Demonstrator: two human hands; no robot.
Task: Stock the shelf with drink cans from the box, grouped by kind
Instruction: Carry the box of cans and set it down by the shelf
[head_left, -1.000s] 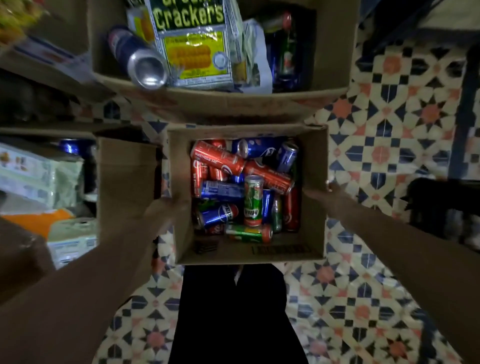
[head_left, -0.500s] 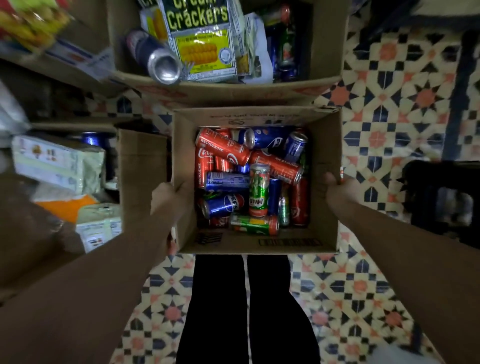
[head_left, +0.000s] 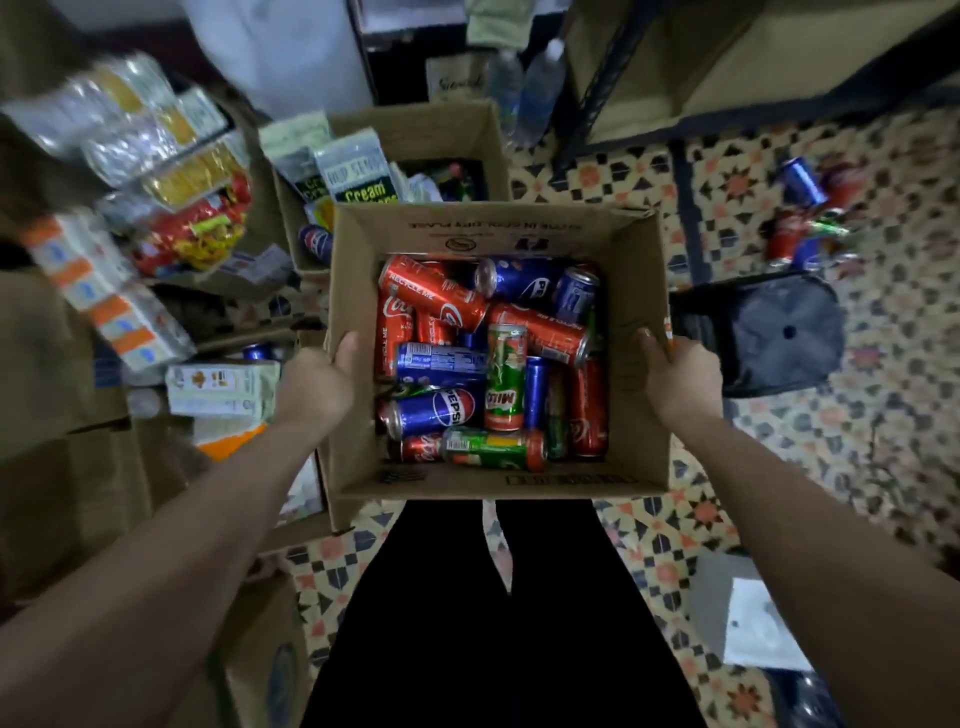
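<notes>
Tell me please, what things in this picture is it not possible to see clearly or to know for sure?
- Head view: the cans at the bottom of the box are hidden under the upper cans, so no count is possible.
- The fingers of the left hand and right hand are behind the box walls.
- The snack packets at left are blurred; their labels are unreadable.
- The loose cans on the floor are blurred.
- The shelf is cut off by the top edge.

The fingers of the left hand and right hand are hidden outside the walls of the box. Lower cans lie buried under the top layer. Snack packets at upper left are motion-blurred. Loose cans at upper right are smeared, labels unreadable.
</notes>
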